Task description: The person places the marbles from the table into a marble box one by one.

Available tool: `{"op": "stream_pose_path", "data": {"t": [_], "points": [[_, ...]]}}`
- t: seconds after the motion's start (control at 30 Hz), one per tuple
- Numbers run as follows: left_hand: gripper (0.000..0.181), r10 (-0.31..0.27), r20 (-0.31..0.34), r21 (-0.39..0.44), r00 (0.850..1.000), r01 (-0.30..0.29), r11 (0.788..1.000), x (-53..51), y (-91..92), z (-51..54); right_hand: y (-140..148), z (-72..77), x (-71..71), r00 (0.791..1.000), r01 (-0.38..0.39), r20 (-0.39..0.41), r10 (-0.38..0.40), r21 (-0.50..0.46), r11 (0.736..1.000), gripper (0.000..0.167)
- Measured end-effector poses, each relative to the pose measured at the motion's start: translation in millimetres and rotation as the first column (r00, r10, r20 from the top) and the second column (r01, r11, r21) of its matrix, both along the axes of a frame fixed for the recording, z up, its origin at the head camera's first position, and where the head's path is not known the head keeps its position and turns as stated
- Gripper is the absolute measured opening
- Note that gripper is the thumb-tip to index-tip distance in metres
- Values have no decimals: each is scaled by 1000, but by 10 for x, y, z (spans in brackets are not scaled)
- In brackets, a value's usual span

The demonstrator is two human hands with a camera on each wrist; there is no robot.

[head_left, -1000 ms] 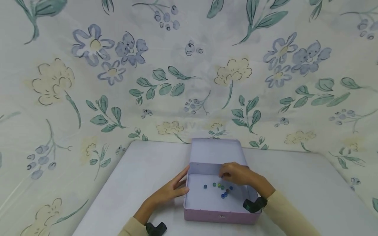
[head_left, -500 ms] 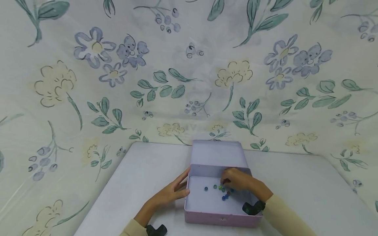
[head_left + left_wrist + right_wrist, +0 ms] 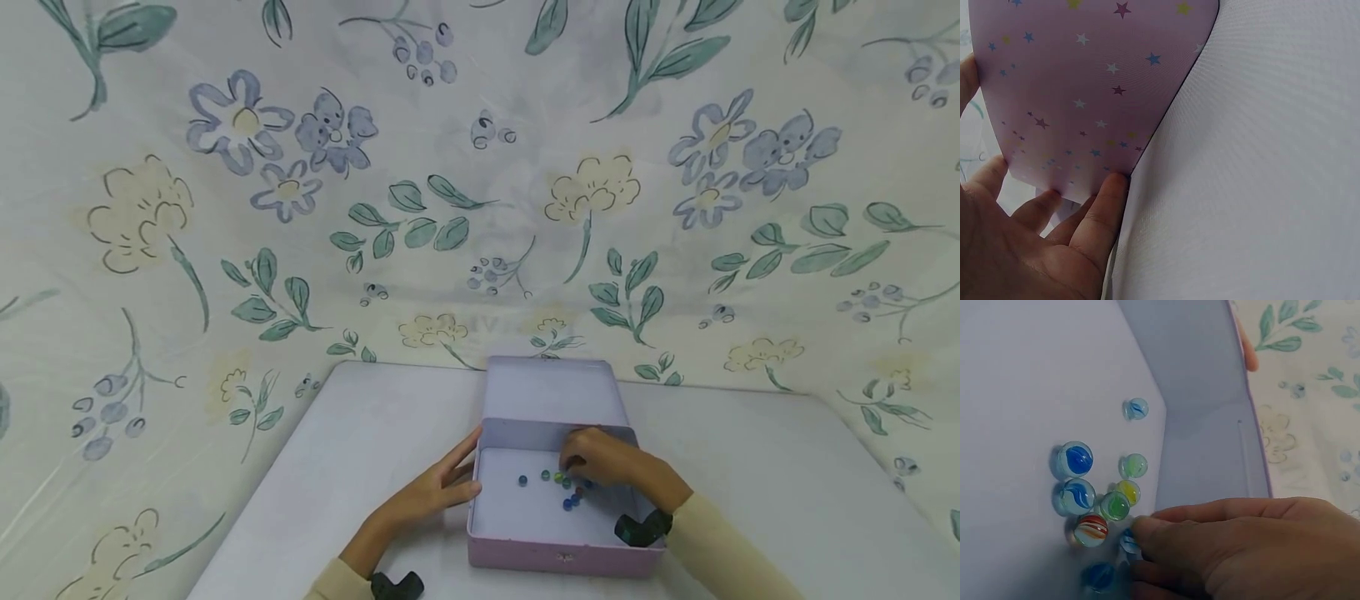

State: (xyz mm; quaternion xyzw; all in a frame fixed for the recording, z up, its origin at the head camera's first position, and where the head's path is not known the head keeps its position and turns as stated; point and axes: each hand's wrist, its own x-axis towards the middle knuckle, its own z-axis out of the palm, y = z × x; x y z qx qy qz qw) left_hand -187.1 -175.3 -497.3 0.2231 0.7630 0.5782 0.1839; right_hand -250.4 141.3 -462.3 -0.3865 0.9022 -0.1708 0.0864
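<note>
An open pink box [image 3: 558, 557] with a pale inside holds several glass marbles [image 3: 1075, 460]. With thumb and fingertips, my right hand [image 3: 600, 454] pinches a blue-swirled marble [image 3: 1127, 541] just above or on the box floor. Beside it lie a green marble [image 3: 1115, 505], a yellow marble [image 3: 1129, 492] and a red-striped marble [image 3: 1091, 530]. My left hand [image 3: 431, 490] rests against the box's left side, fingers spread and fairly straight. In the left wrist view its fingertips touch the star-printed wall [image 3: 1094, 94].
The box's lid [image 3: 555, 390] is tipped back behind it. A white table [image 3: 390, 417] carries the box, and a flower-patterned cloth [image 3: 480, 167] hangs behind. Dark wrist cameras [image 3: 643, 528] sit at both cuffs.
My right hand has come down and slightly nearer within the box, in among the marbles, with the pinched one. The left hand keeps its place on the box's side.
</note>
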Motion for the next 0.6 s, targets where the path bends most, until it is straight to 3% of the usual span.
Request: {"op": "stream_pose_path", "data": {"t": [0.17, 0.33, 0.5, 0.6], "points": [[80, -11, 7, 5, 1000, 11, 1000, 4, -2, -12, 104, 157, 29, 999, 31, 45, -28, -70, 997, 14], [80, -8, -8, -2, 1000, 8, 1000, -19, -11, 1, 385, 408, 61, 1000, -1, -28, -5, -218, 976, 15], [80, -18, -13, -1, 1000, 18, 1000, -27, -17, -4, 758, 588, 227, 994, 64, -71, -86, -271, 961, 18], [80, -20, -2, 3, 1000, 20, 1000, -10, -24, -13, 985, 607, 363, 989, 112, -59, -132, -268, 957, 18]]}}
